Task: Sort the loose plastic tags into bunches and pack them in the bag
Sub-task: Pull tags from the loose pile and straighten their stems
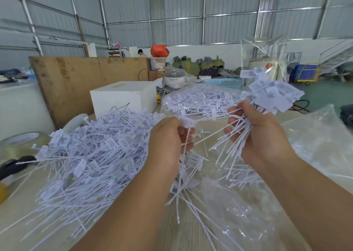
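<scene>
White tags [91, 151] are heaped loose on the counter [191, 229]; a bunch [254, 120] is clenched in the right hand [261, 134], one tag [188, 123] pinched by the left hand [168, 141]; most is judged unsorted, the bag [317, 143] beside.

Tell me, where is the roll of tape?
The roll of tape sits at the far left of the table, just left of the big pile of tags.

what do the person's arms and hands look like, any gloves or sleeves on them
Both are bare. The left hand and right hand wear no gloves, and no rings, watch or bracelet show on the sides in view. Both forearms are uncovered all the way to the bottom edge of the picture, so no sleeve shows. No markings, tape or bandages can be seen on them.
</scene>
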`<state>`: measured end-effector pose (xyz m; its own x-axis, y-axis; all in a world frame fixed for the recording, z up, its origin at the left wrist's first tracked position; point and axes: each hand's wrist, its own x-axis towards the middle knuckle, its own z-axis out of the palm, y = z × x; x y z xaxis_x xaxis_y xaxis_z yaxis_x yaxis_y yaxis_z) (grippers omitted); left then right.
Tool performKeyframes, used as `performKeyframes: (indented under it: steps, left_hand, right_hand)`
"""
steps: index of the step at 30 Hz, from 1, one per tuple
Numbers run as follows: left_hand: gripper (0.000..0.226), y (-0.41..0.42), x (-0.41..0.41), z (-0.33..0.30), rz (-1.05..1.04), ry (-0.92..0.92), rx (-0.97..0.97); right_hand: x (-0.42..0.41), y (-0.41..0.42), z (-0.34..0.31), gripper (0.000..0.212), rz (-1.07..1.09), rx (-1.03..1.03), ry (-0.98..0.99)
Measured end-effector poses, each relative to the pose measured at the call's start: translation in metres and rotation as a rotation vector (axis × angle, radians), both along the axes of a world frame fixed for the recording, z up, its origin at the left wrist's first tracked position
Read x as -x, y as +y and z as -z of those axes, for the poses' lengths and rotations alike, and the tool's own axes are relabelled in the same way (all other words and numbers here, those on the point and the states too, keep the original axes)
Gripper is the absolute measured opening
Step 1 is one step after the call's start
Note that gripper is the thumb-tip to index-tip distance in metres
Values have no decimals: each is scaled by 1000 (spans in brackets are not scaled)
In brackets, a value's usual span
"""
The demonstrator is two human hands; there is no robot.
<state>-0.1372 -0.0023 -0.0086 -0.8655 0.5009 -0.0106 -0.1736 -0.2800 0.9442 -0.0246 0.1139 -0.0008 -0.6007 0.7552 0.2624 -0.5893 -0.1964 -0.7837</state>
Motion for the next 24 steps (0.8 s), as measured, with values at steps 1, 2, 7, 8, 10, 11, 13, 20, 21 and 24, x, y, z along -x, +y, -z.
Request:
performKeyframes:
  steps: [1,2,7,8,10,11,13,20,21,24]
  left_hand:
    - [18,-1,0,0,0,-3,-30]
    - [18,-2,0,0,-8,16,-56]
    - [10,-6,0,0,-79,67,-162]
    - [10,-7,-1,-2,-80,65,-196]
    - [12,-8,-4,-5,-51,66,-268]
    - [15,-8,-7,-5,-27,75,-298]
    - [20,-6,-13,-5,34,112,-343]
    - [27,-2,-24,-2,174,195,-327]
    - [23,-3,-22,-3,181,219,-325]
    - [11,-11,-6,-4,25,541,4]
  right_hand:
    - [-1,2,0,23,-9,15,9]
    - [-2,3,0,23,-18,23,11]
    - [-3,4,5,37,-16,-94,-114]
    - [-2,3,7,36,-19,-156,-142]
    - [1,-2,11,30,-9,-286,-213]
    - [4,-5,14,26,-4,-342,-245]
    - [9,-14,20,19,-43,-434,-263]
    - [19,-30,31,18,-261,-452,-83]
    - [19,-30,30,17,-231,-471,-101]
    - [20,-24,30,17,-90,-400,-199]
